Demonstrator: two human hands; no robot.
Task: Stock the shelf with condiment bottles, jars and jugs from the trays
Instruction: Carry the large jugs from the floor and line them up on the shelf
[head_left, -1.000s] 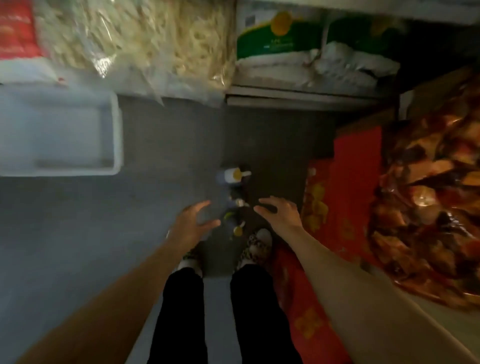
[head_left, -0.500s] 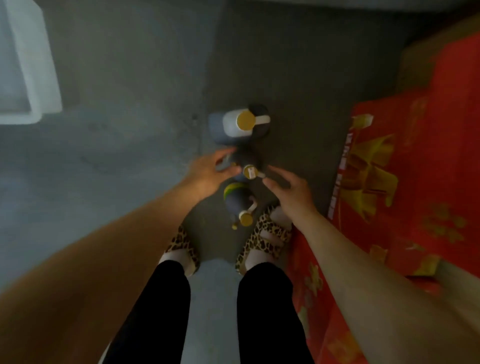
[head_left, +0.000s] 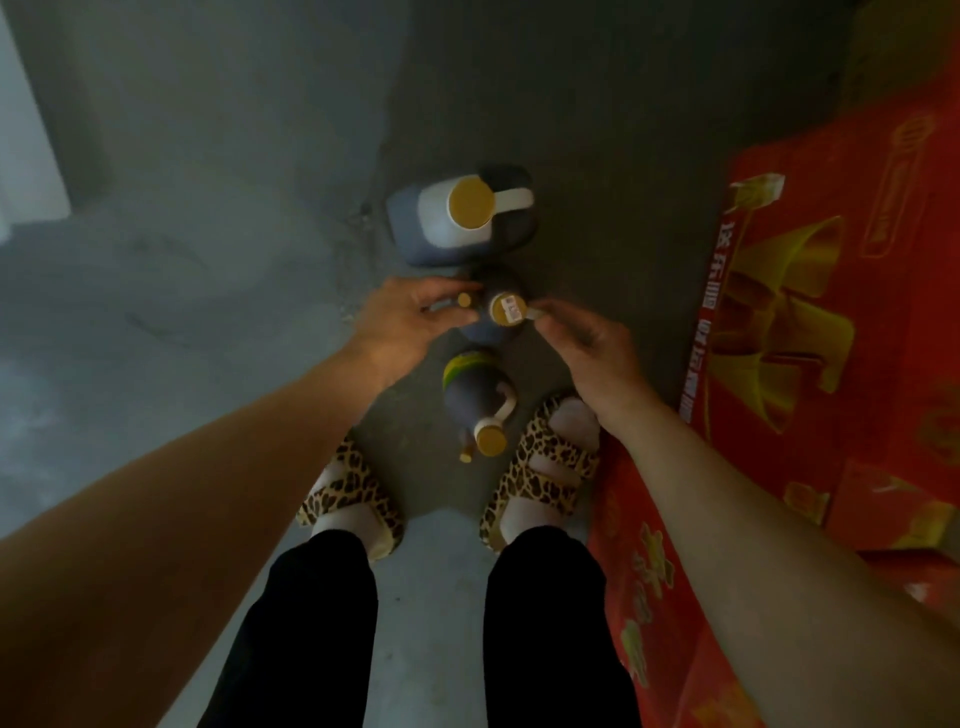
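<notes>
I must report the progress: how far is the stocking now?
Done: nothing visible; no shelf is in view. In hand: left hand and right hand close on the middle bottle. Left: the big jug and the near bottle stand on the floor.

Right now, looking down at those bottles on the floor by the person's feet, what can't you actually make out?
- Left hand, head view: its fingers cover the small bottle; only the yellow cap shows, so the grip is unclear.
- Middle bottle: cap sticker too small and blurred to read.
- Right hand: fingertips near the cap, contact uncertain.
- Red cartons: cut off by the right edge.
- Shelf and trays: out of frame.
</notes>
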